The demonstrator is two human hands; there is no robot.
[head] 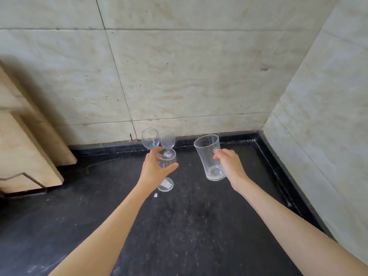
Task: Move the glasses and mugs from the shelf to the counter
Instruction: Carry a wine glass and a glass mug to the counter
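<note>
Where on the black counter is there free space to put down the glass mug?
Bare counter lies between the two forearms, and at the right, from the glass mug in the right hand to the raised edge by the right wall. It is crowded at the back: two wine glasses stand behind the one the left hand holds.

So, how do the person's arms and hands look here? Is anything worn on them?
Both forearms are bare up to the frame's edge; no sleeve shows. The left hand and right hand carry no glove, ring, watch or bracelet that I can see.
</note>
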